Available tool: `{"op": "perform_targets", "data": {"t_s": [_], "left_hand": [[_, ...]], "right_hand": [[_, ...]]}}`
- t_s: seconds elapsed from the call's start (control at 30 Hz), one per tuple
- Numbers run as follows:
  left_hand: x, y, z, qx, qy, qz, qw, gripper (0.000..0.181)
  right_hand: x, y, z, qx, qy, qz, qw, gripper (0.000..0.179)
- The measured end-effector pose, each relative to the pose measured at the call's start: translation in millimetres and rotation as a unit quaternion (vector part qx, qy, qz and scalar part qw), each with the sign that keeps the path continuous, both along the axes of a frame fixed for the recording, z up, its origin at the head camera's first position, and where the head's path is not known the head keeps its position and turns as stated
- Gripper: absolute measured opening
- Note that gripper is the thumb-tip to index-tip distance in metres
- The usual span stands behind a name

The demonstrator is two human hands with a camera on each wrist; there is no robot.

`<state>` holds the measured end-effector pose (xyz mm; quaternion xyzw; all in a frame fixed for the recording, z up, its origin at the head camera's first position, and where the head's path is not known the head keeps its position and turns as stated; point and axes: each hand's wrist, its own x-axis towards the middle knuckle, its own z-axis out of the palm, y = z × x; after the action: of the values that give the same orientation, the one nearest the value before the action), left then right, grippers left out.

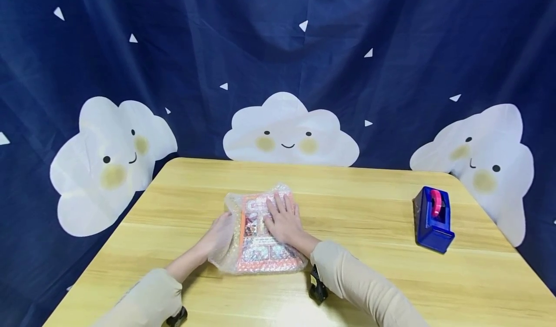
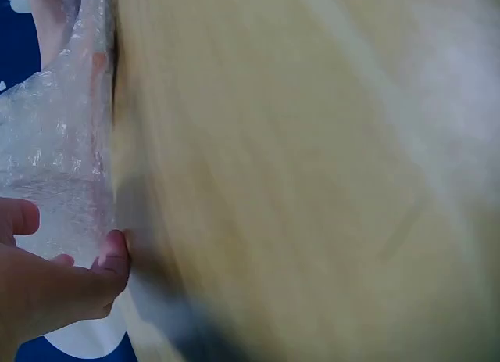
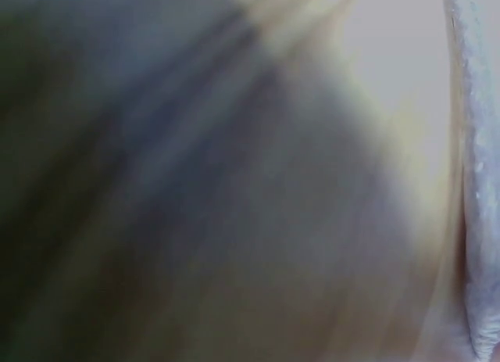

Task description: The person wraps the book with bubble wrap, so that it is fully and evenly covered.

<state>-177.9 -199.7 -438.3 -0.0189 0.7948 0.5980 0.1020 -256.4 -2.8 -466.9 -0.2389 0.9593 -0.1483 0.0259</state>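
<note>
A flat, orange-bordered item printed with picture panels (image 1: 255, 253) lies on the table inside clear bubble wrap (image 1: 226, 259). My right hand (image 1: 284, 224) rests on top of it, palm down with fingers spread. At the left side, my left hand (image 1: 220, 233) holds the loose edge of the wrap. In the left wrist view, the thumb and fingers of that hand (image 2: 62, 280) are bent around the wrap's edge, close to the tabletop. Only a strip of the wrapped edge (image 3: 480, 159) shows in the right wrist view, and the right hand's fingers are out of that picture.
A blue tape dispenser (image 1: 434, 233) with a pink-red roll (image 1: 436, 204) stands at the right side of the wooden table (image 1: 356, 197). Behind the table hangs a dark blue curtain (image 1: 195, 52) with smiling clouds.
</note>
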Motion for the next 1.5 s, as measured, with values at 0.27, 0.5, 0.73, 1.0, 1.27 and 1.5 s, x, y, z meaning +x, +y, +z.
{"op": "perform_targets", "data": {"t_s": [0.27,0.5,0.73,1.0,1.27,1.5], "left_hand": [[-1.4,21.8,-4.3,-0.177,0.068,-0.007,0.9818,0.062],[-3.6,43.4,-13.2,-0.206,0.118,-0.015,0.9712,0.061],[-5.7,62.3,-19.9,-0.271,0.106,-0.042,0.9558,0.073],[-4.1,72.0,-21.8,-0.355,0.114,-0.058,0.926,0.089],[-6.0,78.2,-23.1,-0.397,0.115,-0.054,0.9092,0.101],[-4.0,81.0,-23.8,-0.416,0.126,-0.058,0.8989,0.101]], "right_hand": [[-0.7,1,0.1,0.004,0.006,-0.006,1.0,0.056],[-0.9,1,-1.8,0.013,0.012,0.0,0.9998,0.055],[1.6,1,0.4,-0.006,0.025,0.011,0.9996,0.055],[-0.3,5,5.7,-0.183,-0.029,-0.007,0.9826,0.05],[-5.5,8,11.5,-0.241,-0.09,-0.018,0.9661,0.052],[-7.6,13,9.6,-0.255,-0.13,0.005,0.9582,0.056]]}}
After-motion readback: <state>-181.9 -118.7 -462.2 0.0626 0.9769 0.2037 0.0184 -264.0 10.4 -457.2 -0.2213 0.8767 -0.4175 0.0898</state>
